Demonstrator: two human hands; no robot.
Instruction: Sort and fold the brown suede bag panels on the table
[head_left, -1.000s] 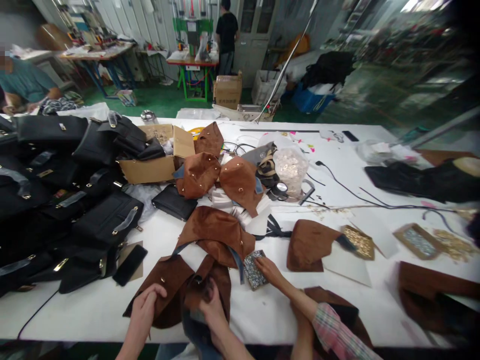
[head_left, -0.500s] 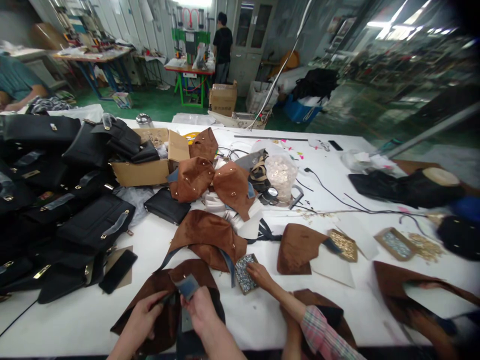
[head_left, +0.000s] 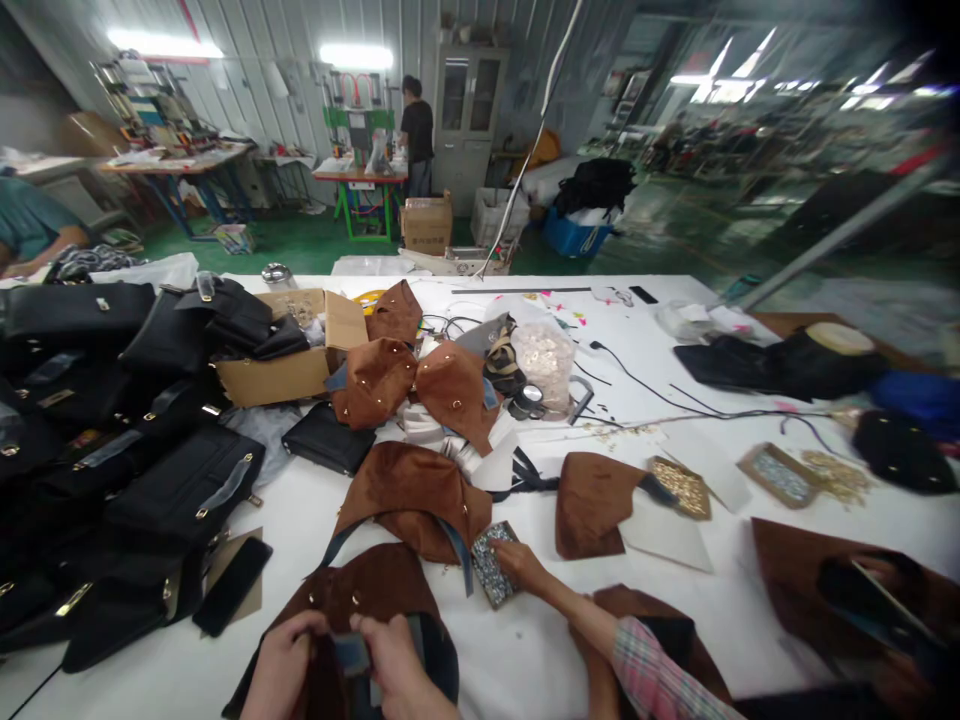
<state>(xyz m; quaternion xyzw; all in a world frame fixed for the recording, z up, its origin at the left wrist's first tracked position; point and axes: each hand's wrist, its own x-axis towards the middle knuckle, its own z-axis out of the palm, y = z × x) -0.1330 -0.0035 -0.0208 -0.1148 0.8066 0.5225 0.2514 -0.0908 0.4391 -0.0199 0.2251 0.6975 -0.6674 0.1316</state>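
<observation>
This was a bag-making workshop. A long white worktable (head_left: 660, 350) held piled black handbags (head_left: 112, 420) and brown suede pieces (head_left: 412, 380). What seemed a green press machine (head_left: 358, 125) stood behind.

Green floor (head_left: 300, 235), strip lights (head_left: 356, 55), perhaps corrugated walls (head_left: 247, 50)

Bottom center: left hand (head_left: 281, 665) and right hand (head_left: 394, 665) both pinch a small blue-grey strap piece (head_left: 351, 655) over a brown suede bag piece (head_left: 375, 590). Lower center-right: a co-worker's hand (head_left: 521, 565), plaid sleeve, touches a tray of studs (head_left: 491, 562) on the white surface (head_left: 517, 650). Left side: black bags (head_left: 180, 490) piled up. Cardboard box (head_left: 289, 375) upper left of center.
</observation>
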